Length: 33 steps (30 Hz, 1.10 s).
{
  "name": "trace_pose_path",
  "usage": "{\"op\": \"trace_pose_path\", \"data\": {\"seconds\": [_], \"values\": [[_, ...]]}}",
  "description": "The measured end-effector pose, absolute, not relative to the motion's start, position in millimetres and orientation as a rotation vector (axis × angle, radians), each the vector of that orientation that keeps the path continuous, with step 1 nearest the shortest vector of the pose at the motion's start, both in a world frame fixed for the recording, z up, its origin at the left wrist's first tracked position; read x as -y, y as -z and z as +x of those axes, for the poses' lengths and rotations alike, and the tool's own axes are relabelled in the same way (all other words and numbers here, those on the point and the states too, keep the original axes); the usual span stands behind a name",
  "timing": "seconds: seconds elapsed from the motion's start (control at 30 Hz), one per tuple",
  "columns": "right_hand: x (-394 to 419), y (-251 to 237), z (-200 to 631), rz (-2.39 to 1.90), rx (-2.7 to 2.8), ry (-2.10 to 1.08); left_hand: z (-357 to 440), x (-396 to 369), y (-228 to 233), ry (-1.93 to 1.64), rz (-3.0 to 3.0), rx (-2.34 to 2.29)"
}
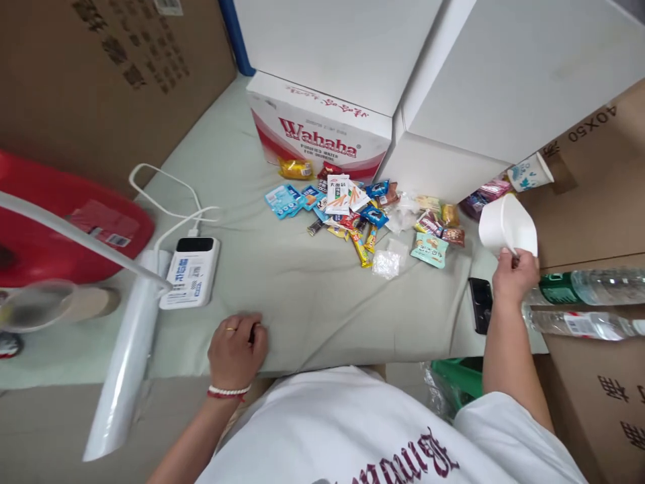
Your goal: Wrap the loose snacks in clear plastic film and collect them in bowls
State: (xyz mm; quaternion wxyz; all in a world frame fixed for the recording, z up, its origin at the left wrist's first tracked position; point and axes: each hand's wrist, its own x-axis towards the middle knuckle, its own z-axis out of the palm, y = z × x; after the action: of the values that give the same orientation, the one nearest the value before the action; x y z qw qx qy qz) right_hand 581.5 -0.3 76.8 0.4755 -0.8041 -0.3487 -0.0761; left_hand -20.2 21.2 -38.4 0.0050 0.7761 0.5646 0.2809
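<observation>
White plastic scoop-shaped cup (506, 226), gripped by its handle in the right hand (514, 275), mouth tilted leftward, held right of the heap of coloured snack packets (363, 215) on the pale green cloth-covered tabletop (302, 296). Left hand (236, 349), loosely curled and holding nothing, rests nearer the body, left of the heap.

Near the left edge, a white rectangular power bank (190, 271) with white cable (166, 191). Behind, a red-and-white Wahaha carton (322, 128). On the right, a black phone (480, 304), two clear plastic bottles (589, 302).
</observation>
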Motion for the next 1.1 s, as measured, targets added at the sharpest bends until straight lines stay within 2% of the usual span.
{"op": "trace_pose_path", "data": {"seconds": [0.1,0.43,0.87,1.0,1.1], "values": [[0.7,-52.0,608.8,-2.234,0.868,0.413,-20.3,-22.9,37.7,-0.900,2.472,-1.749],[-50.8,-1.0,653.5,-2.435,0.891,0.227,-20.6,-23.9,37.6,-0.829,2.479,-1.797],[-116.0,-26.3,685.7,-2.513,0.940,0.193,-17.8,-23.6,39.3,-0.852,2.361,-1.861],[-82.8,-40.0,664.7,-2.444,0.965,0.294,-17.9,-23.2,39.9,-0.868,2.361,-1.845],[-24.9,-46.4,620.2,-2.346,0.976,0.443,-16.7,-22.7,38.5,-0.883,2.374,-1.834]]}}
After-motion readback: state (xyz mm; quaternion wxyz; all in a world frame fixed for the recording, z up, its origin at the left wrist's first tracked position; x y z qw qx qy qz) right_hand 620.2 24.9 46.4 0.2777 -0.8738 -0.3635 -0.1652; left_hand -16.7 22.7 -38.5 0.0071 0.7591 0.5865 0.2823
